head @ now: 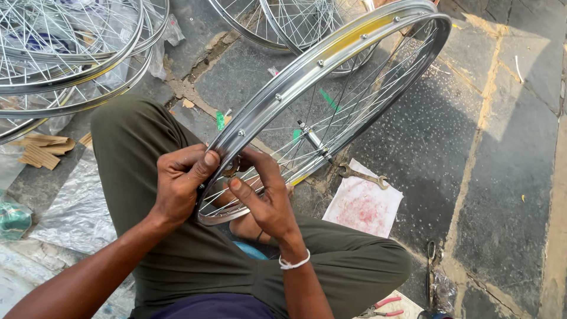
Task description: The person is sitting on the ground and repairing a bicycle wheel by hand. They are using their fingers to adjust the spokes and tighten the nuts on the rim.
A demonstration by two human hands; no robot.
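My left hand (180, 186) grips the near edge of the spoked wheel rim (331, 56) resting on my lap, while my right hand (266, 198), just beside it, pinches a spoke (260, 186) that I should tighten evenly.

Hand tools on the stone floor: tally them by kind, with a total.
Open-ended spanner: 1
Scissors: 1
Red-handled pliers: 1
Total: 3
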